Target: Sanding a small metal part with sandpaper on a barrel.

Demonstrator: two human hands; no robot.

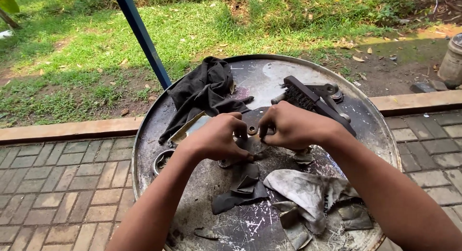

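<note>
The flat metal plate [251, 127], dark and greasy with a round bolt hole showing between my thumbs, sits at the centre of the drum lid [269, 75], held up off the scratched, paint-flecked steel. My left hand [216, 138] grips its edge from nine o'clock, fingers curled and pressed down around the lower part; my right hand [288, 126] pinches the opposite edge from three o'clock, thumb and fingertips closed on the metal. The plate lies directly between both hands, touching each.

At twelve o'clock to one o'clock from my right hand rests a wire brush [308, 99] with stiff dark bristles and a black block handle. A crumpled black cloth [204, 90] lies at eleven o'clock, soft and folded. At six o'clock, torn black rubber scraps [240, 191] curl on the lid, and a grimy grey rag [308, 193] lies at five o'clock.
</note>
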